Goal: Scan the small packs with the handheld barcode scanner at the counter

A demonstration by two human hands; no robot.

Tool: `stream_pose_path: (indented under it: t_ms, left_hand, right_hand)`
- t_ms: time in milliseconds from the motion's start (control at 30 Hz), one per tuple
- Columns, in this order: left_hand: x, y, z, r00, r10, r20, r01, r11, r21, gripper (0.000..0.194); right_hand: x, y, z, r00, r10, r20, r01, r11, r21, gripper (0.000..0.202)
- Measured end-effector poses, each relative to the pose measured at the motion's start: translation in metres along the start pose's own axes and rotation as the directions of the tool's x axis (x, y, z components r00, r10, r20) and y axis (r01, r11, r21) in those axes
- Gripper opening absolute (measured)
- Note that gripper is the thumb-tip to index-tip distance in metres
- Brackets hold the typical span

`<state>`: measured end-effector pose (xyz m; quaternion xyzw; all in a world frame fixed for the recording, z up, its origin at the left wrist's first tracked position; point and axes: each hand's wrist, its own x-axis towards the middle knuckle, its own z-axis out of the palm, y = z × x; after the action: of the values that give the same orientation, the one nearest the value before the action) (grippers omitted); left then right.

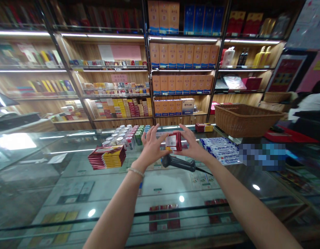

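Between both my hands is a small red packet point(173, 141) with a white barcode panel facing me, held above the glass counter. My left hand point(155, 143) pinches its left side with thumb and finger, the other fingers spread upward. My right hand point(191, 145) grips its right side. Just below lies a black handheld barcode scanner point(179, 163) with its cable running right. To the left sits a stack of flat red and yellow packets point(107, 157). Another, smaller stack of red and yellow packets point(204, 127) lies farther back on the right.
Several cans point(127, 135) stand behind the left stack. Blue and white packs point(219, 150) lie to the right, below a wicker basket point(248, 117). The counter is glass-topped point(118, 186), with goods inside. Shelves of boxes point(175, 84) line the wall. A person point(311, 103) is at far right.
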<state>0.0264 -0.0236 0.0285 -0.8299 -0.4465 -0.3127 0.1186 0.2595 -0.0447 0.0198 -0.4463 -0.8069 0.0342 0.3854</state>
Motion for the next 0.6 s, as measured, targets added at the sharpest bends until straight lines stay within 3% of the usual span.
stream_pose_path:
  t_ms: [233, 333, 433, 600]
  left_hand:
    - [0.002, -0.004, -0.002, 1.000, -0.017, 0.010, 0.017, 1.000, 0.013, 0.084]
    - [0.004, -0.005, -0.005, 0.997, -0.062, -0.040, 0.062, 0.998, -0.010, 0.064]
    - [0.005, 0.004, -0.008, 0.986, -0.097, -0.133, 0.093, 0.995, -0.042, 0.039]
    - [0.004, 0.030, -0.011, 0.979, -0.088, -0.182, 0.077, 0.995, -0.067, 0.031]
  right_hand:
    - [0.000, -0.005, -0.001, 0.978, 0.029, -0.205, -0.044, 0.997, -0.068, 0.070]
    - [0.000, -0.008, -0.002, 0.958, 0.056, -0.281, -0.107, 0.980, -0.169, 0.071]
    - [-0.002, -0.013, 0.000, 0.958, 0.038, -0.284, -0.119, 0.954, -0.274, 0.067]
    - [-0.006, -0.019, 0.009, 0.971, -0.042, -0.233, -0.062, 0.905, -0.421, 0.058]
